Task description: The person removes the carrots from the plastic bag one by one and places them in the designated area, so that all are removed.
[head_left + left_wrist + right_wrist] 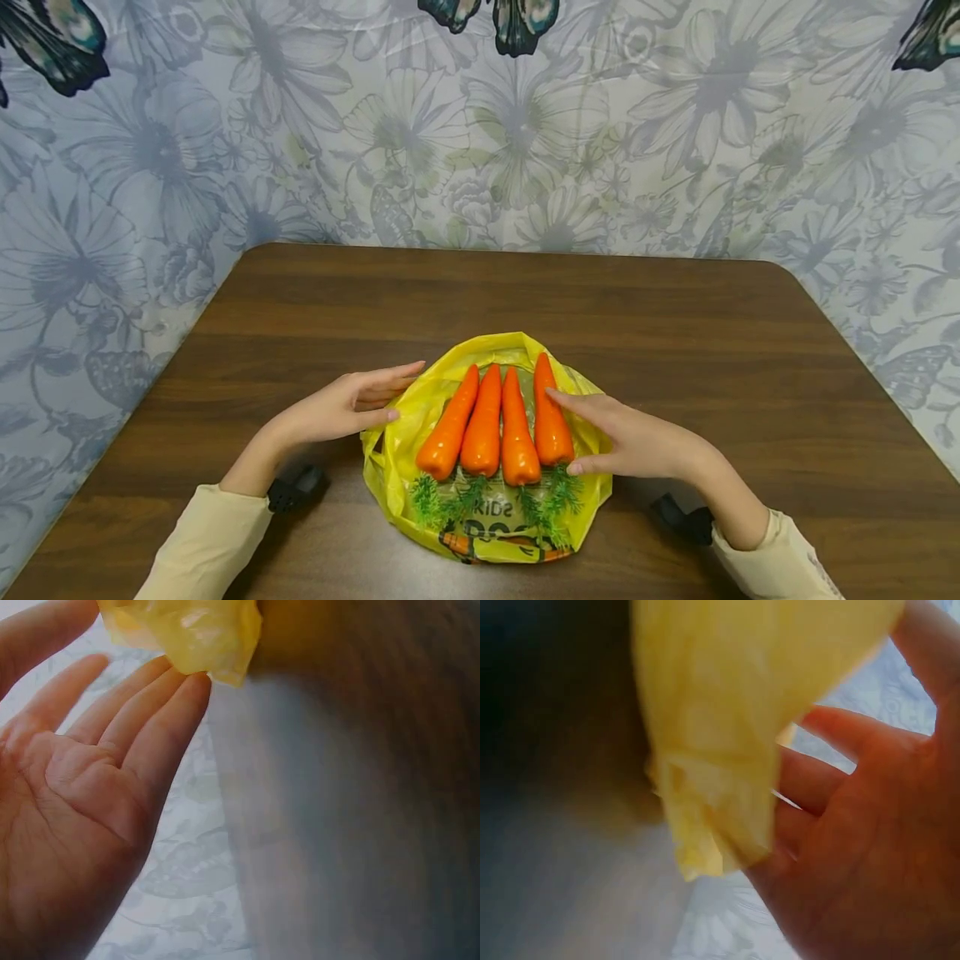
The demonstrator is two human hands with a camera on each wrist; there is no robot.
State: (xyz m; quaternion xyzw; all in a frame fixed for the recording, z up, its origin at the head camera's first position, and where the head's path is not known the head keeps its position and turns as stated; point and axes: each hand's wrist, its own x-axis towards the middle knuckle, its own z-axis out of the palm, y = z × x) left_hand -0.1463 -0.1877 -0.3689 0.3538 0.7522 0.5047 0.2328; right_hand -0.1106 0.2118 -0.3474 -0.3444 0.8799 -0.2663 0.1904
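Floral wallpaper (pixel 525 150) in grey, white and pale green forms the background, and we note dark butterfly shapes (pixel 525 23) along its upper part. Below it we have a brown wood-grain table (pixel 525 292) with rounded far corners. A crumpled yellow bag (pixel 393 479) sits on the near half of the table, its rim spread into a rough round.

Pale yellow sleeves (pixel 213 533) cover both forearms. We find the left hand (pixel 341 410) at the bag's left edge, fingers extended and thumb apart from them; in the left wrist view, fingertips touch the yellow film. We find the right hand (pixel 645 437) over the bag's right edge, index finger extended and thumb spread wide from it. Its index fingertip is at the rightmost carrot; we cannot tell whether it presses there.

Four orange carrots (pixel 483 425) lie side by side on the bag, narrow tips toward the far edge. We see a wider gap before the rightmost one. Black wrist devices (pixel 296 489) are visible at both wrists. Green tops (pixel 427 504) cluster at the carrots' near ends, beside dark lettering (pixel 495 527).
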